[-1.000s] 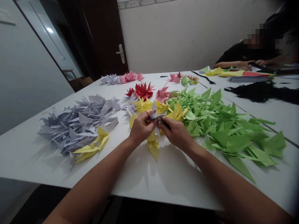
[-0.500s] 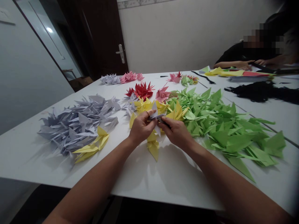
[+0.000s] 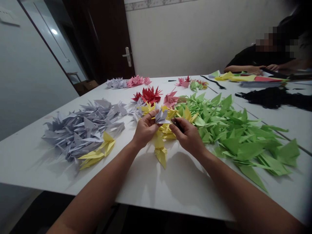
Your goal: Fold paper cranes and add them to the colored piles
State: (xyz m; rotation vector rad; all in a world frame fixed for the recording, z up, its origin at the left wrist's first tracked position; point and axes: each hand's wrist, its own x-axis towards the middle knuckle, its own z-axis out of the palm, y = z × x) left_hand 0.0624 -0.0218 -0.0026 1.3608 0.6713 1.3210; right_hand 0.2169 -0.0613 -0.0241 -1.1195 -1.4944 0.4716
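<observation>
Near the middle of the table, my left hand (image 3: 146,129) pinches a pale lavender folded-paper flower (image 3: 161,116) with pointed petals. Just to its right, my right hand (image 3: 188,134) is closed around a small dark tool (image 3: 177,124); its exact kind is mostly hidden by the fingers. A small gap separates the right fingers from the flower. Yellow folded-paper pieces (image 3: 161,152) lie beneath and behind both hands. To the left spreads a heap of pale lavender folded paper (image 3: 83,130), and to the right a large heap of green ones (image 3: 234,133).
Red folded pieces (image 3: 149,95) and a pink one (image 3: 170,98) lie beyond my hands. Yellow pieces (image 3: 99,152) rest against the lavender heap's front. At the far right, a person (image 3: 248,60) sits near coloured paper (image 3: 234,77) and a black stringy bundle (image 3: 273,97).
My right hand has drawn away to the right from the lavender flower. The flower in my left hand has turned, showing its spread petals.
</observation>
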